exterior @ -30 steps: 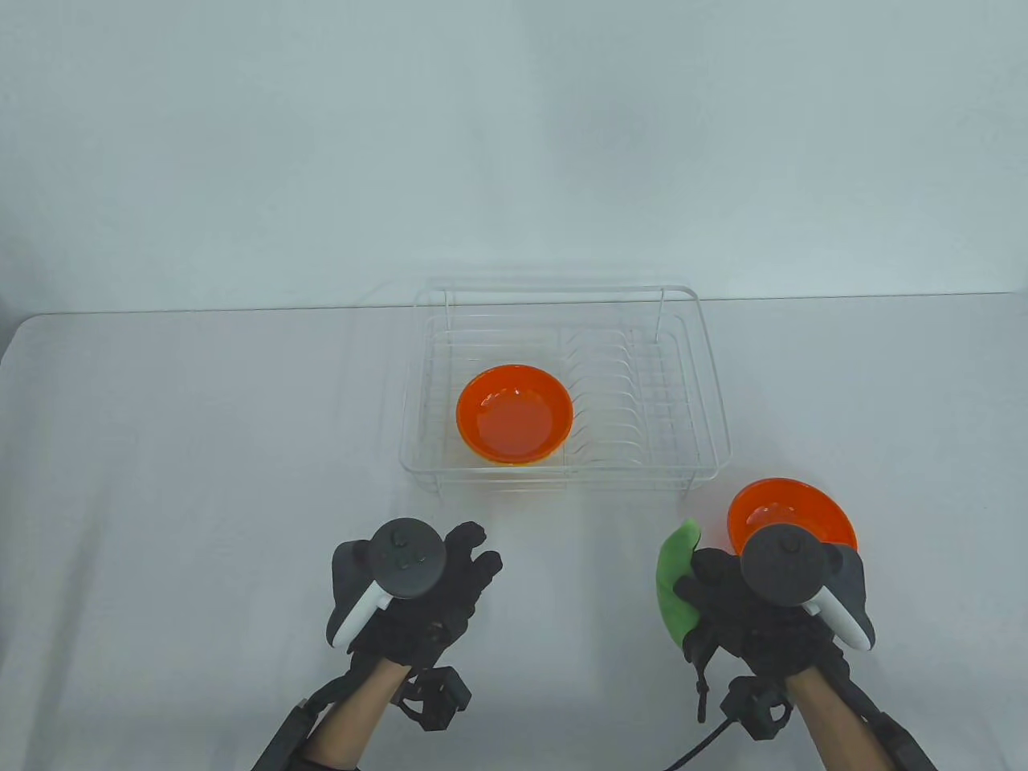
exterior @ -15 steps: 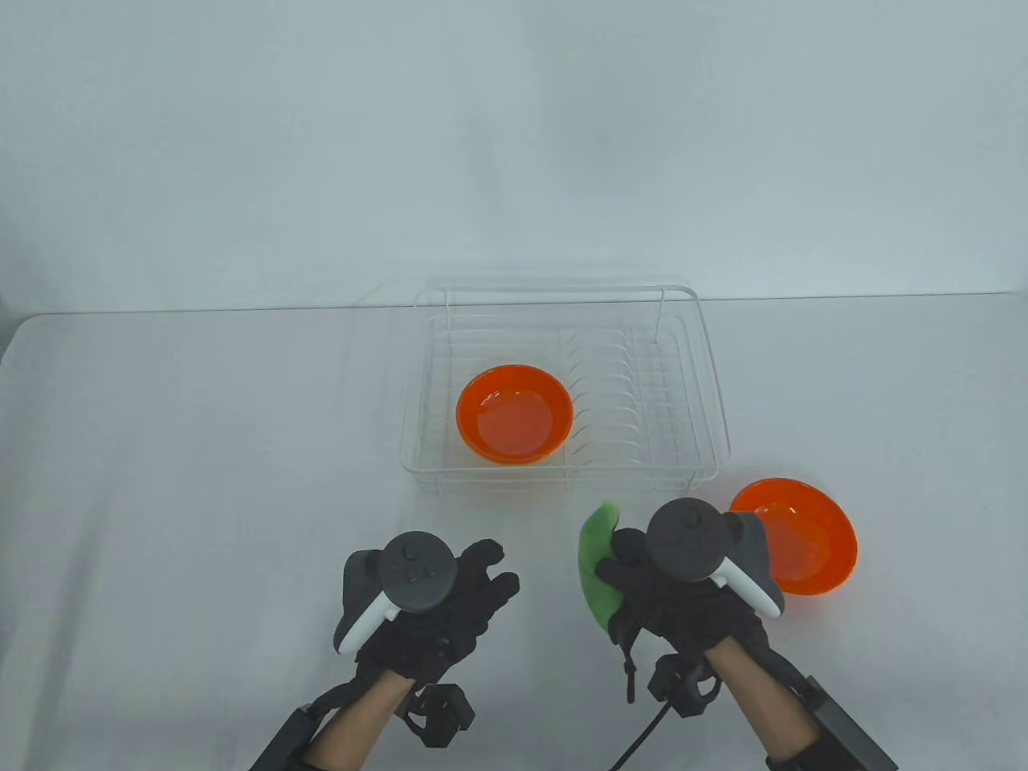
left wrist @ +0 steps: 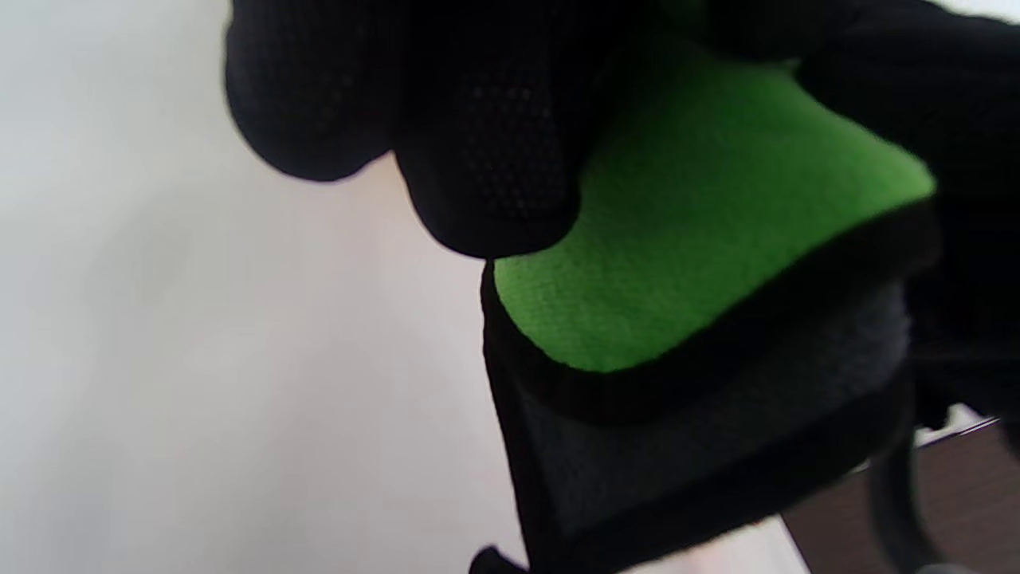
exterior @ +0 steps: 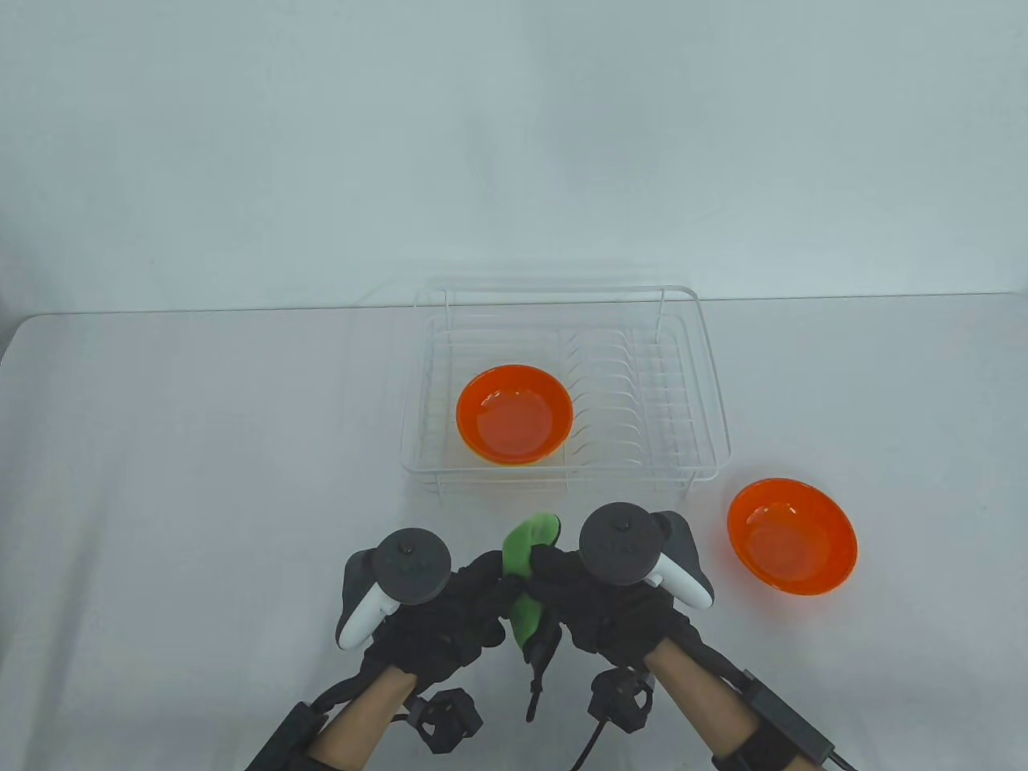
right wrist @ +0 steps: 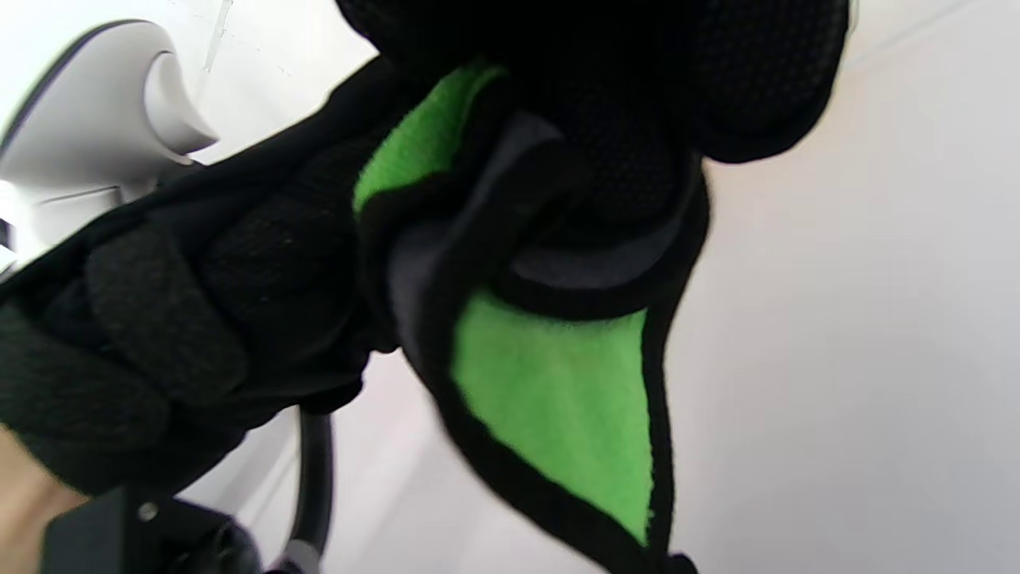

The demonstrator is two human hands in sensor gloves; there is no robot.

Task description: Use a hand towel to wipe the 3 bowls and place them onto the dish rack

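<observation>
White table [exterior: 185, 482], matte, bearing all items listed.

Left hand [exterior: 438, 614], black sensor glove, grey-and-white tracker on its back; low centre of the table view. Fingers curled toward the cloth beside it. In the left wrist view the gloved fingertips [left wrist: 486, 151] lie on the green face of the cloth; the hand appears to hold that edge, though how firmly cannot be told.

Green hand towel with black border and grey reverse [exterior: 526, 582], bunched upright between the two hands, raised off the table. Upper end shows above the knuckles in the table view; in the right wrist view a green corner [right wrist: 558, 406] hangs down free.

Right hand [exterior: 598, 594], same glove and tracker, just right of the towel and close against the left hand. Fingers [right wrist: 629, 135] curled tight round the folded towel, gripping it.

White wire dish rack [exterior: 707, 385], rectangular, standing farther back at centre. Left section holds one round orange plastic bowl [exterior: 515, 414], upright, mouth up. Right section carries plate slots.

Second round orange plastic bowl [exterior: 792, 536], upright on the table, just outside the rack's near right corner, apart from the right hand. Neither hand touches it.

Only two bowls are in view.
</observation>
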